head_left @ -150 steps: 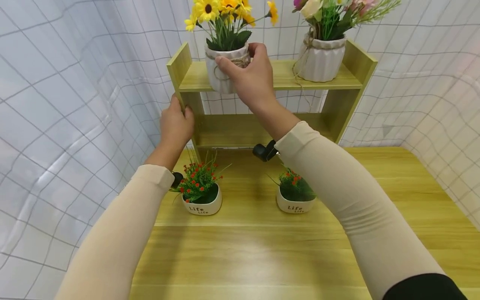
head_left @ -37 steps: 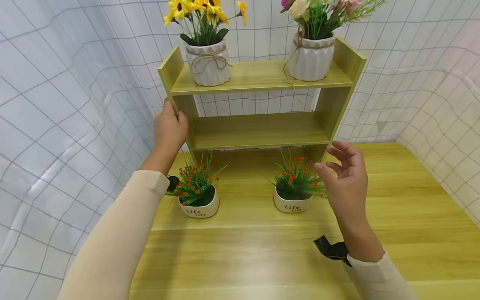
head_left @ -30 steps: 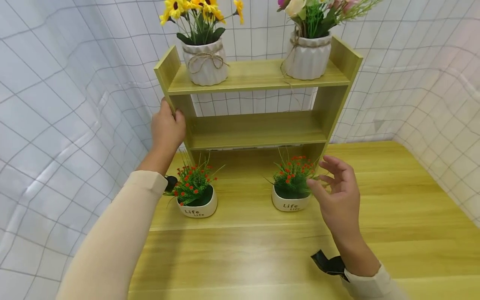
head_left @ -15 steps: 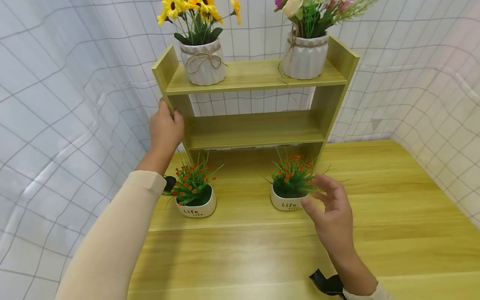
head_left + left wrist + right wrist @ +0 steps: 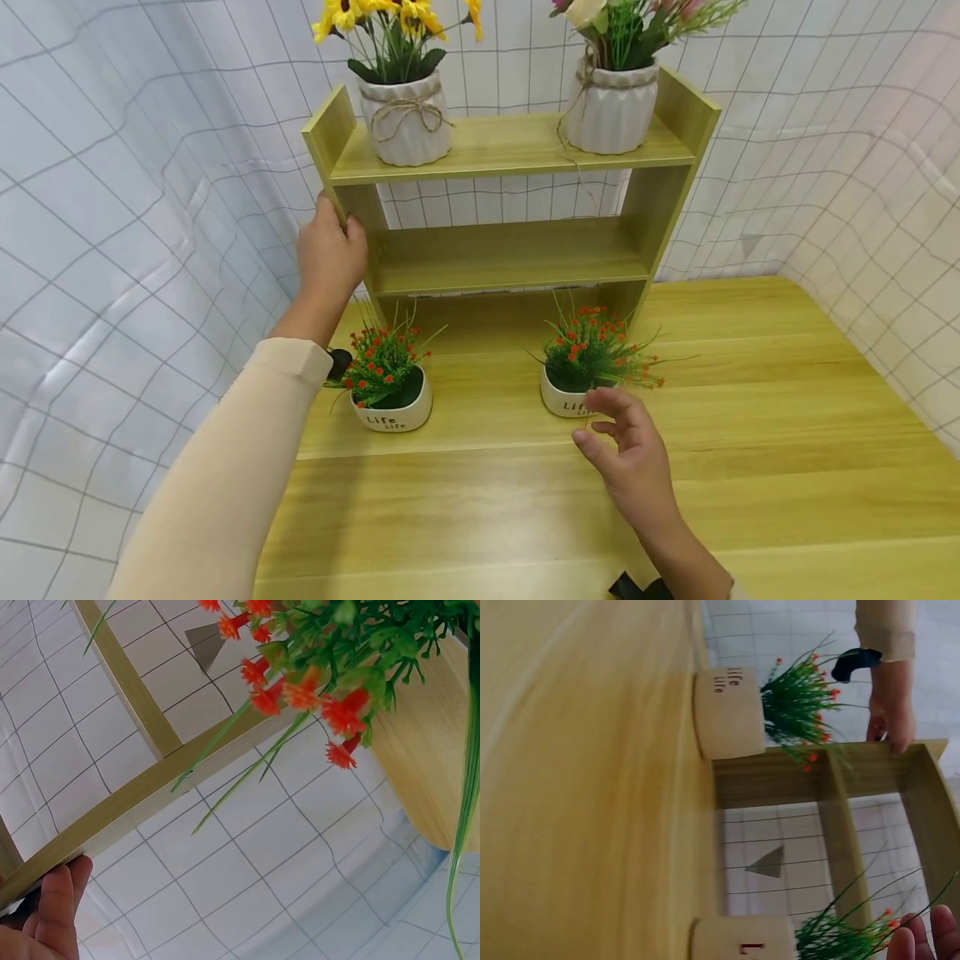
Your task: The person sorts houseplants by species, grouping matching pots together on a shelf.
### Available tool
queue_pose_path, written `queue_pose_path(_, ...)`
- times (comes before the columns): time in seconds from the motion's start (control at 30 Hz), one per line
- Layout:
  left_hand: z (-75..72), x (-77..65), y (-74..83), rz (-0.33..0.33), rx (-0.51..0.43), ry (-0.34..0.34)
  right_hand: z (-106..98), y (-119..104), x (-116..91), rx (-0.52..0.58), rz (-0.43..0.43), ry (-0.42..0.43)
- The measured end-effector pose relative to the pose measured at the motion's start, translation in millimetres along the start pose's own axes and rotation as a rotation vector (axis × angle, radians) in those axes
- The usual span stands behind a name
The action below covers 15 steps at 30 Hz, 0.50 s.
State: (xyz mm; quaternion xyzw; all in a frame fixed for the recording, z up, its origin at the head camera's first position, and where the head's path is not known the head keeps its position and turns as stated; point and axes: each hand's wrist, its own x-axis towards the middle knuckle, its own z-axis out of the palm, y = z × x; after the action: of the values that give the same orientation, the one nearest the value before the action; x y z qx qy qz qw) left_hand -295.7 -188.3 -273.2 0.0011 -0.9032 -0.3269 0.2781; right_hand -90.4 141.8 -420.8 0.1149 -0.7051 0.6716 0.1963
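My left hand (image 5: 332, 254) grips the left side panel of a wooden shelf (image 5: 502, 142); in the left wrist view its fingers (image 5: 56, 907) lie against the panel edge. My right hand (image 5: 630, 458), fingers loosely bent and holding nothing, is in front of the right-hand low white pot (image 5: 558, 396) with red flowers. It hides part of that pot's lettering; contact cannot be told. A matching low pot (image 5: 397, 414) stands on the left. On the shelf's top board stand a fluted white pot of yellow sunflowers (image 5: 405, 125) and another of mixed flowers (image 5: 611, 112), both tied with twine.
Everything stands on a wood-grain table (image 5: 465, 517). White grid-patterned cloth (image 5: 112, 250) hangs at the left, back and right. The shelf has a middle board (image 5: 510, 275) below the top one. Grass blades and red flowers (image 5: 300, 690) hang close to the left wrist camera.
My right hand has let go of the sunflower pot, which now stands on the top board. Lately that hand has moved down and left past the right low pot. My left hand keeps its grip.
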Motion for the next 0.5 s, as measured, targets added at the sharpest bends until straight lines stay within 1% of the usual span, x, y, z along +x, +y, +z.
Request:
queue_pose_path(0.2, 0.4, -0.4, 0.5, -0.004, -0.003, -0.007, -0.2, 17.1, -2.9, -0.068, 0.110, -0.002)
queue_pose_path(0.5, 2.4, 1.5, -1.3, 0.017, -0.007, 0.010, -8.0, 33.4, -5.3, -0.112, 0.223, 0.042)
